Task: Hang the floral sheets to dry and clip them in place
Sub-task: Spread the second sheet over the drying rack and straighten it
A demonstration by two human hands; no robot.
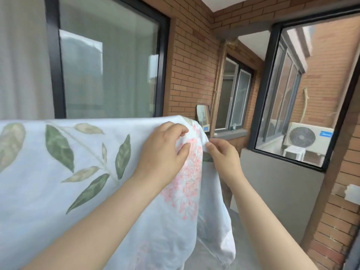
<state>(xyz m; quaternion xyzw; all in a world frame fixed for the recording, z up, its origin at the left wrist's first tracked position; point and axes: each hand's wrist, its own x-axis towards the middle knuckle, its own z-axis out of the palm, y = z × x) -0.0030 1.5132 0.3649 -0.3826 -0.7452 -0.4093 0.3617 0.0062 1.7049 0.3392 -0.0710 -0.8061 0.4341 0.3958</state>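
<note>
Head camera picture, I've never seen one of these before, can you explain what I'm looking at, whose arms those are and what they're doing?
There is no machine here. The one picture comes from a wide-angle camera worn on a person's head, looking forward and down, so the two bare arms reaching in from the bottom are the wearer's own. In front hangs a floral sheet, white with green leaves and pink blossoms, draped over a support that the cloth hides. The left hand grips a fold of the sheet near its right end, and the right hand pinches the edge just beside it. No clip shows anywhere. Behind are a brick wall, dark-framed windows and an air-conditioner unit.
</note>
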